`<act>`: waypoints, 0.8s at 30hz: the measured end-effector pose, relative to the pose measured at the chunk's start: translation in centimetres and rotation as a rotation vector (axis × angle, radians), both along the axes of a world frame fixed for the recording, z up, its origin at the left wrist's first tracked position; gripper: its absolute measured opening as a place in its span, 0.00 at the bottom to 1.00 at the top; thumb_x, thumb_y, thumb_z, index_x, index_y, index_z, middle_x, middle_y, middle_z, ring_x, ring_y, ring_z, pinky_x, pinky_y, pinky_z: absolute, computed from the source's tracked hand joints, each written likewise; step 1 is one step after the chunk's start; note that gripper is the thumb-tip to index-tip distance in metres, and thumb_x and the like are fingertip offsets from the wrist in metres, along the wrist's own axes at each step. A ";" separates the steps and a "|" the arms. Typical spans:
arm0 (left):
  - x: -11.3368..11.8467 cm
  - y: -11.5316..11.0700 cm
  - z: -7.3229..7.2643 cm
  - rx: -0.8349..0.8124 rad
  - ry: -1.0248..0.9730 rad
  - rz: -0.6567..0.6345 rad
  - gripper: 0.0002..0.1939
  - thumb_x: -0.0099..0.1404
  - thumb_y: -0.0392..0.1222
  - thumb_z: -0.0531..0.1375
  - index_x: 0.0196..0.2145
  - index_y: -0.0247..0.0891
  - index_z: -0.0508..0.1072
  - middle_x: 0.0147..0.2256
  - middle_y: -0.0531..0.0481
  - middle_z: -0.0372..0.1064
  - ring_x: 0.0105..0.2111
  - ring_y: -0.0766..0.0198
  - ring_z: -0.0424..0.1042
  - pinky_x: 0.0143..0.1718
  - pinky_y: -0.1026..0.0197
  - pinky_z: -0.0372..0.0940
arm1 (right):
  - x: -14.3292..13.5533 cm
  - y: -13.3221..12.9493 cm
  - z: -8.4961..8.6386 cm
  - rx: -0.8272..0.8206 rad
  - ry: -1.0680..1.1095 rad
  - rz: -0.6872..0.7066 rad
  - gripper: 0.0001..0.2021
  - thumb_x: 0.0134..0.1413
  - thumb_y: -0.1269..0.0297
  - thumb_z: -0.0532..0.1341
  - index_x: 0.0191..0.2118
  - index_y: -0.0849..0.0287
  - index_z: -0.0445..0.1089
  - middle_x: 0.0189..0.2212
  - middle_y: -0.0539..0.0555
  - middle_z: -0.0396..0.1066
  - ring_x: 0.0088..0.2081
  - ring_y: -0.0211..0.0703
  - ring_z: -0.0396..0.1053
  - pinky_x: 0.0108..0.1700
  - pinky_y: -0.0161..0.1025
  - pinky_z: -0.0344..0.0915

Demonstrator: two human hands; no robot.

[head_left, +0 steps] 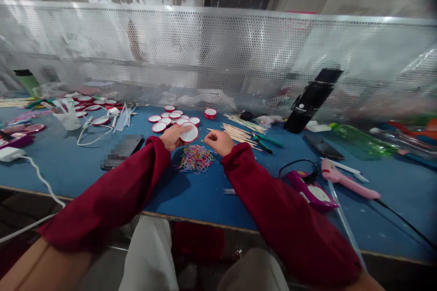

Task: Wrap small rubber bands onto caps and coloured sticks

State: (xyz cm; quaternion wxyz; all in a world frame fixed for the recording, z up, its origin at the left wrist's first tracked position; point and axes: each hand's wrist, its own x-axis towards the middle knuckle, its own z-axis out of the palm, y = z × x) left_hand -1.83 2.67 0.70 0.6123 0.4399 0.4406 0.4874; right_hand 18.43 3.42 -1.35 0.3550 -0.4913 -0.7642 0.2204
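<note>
My left hand [173, 137] grips a round lid [189, 132] with a white face and a red rim. To its right, my right hand [220, 142] is closed in a pinch; whatever its fingertips hold is too small to make out. Just below both hands lies a heap of small, thin, multicoloured loops [196, 159] that look like rubber bands. Beyond my left hand, several similar red-rimmed lids [165, 120] are grouped on the blue table [201, 195]. A red-sided round piece [210, 113] with a white top stands a little apart from them.
Thin wooden sticks [235, 132] and green-handled pliers [268, 141] lie right of centre. Farther right are a black bottle [309, 100], a phone [323, 146], a purple device [313, 191] and a pink glue gun [350, 181]. Another phone [124, 151] and a white cup [68, 118] are left.
</note>
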 end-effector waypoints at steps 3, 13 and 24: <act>-0.7 0.4 0.2 -0.003 -0.030 0.011 0.11 0.63 0.41 0.59 0.40 0.32 0.74 0.36 0.42 0.75 0.32 0.62 0.74 0.28 0.65 0.68 | 0.8 0.0 0.5 0.029 -0.147 0.069 0.08 0.45 0.63 0.66 0.34 0.59 0.74 0.27 0.50 0.74 0.28 0.36 0.68 0.32 0.33 0.62; 0.3 -0.4 0.3 0.031 0.029 0.016 0.07 0.63 0.39 0.59 0.39 0.35 0.73 0.35 0.46 0.74 0.31 0.64 0.73 0.26 0.66 0.65 | -1.1 -3.5 3.0 -0.011 -0.308 0.335 0.13 0.44 0.53 0.68 0.30 0.58 0.76 0.24 0.50 0.73 0.24 0.35 0.66 0.26 0.33 0.57; 0.1 -0.5 0.5 0.143 0.067 0.055 0.16 0.57 0.38 0.65 0.43 0.38 0.71 0.36 0.48 0.73 0.29 0.66 0.71 0.29 0.64 0.67 | -0.8 -2.6 2.5 -0.032 -0.212 0.325 0.09 0.48 0.59 0.63 0.29 0.60 0.75 0.23 0.49 0.73 0.25 0.35 0.66 0.28 0.33 0.59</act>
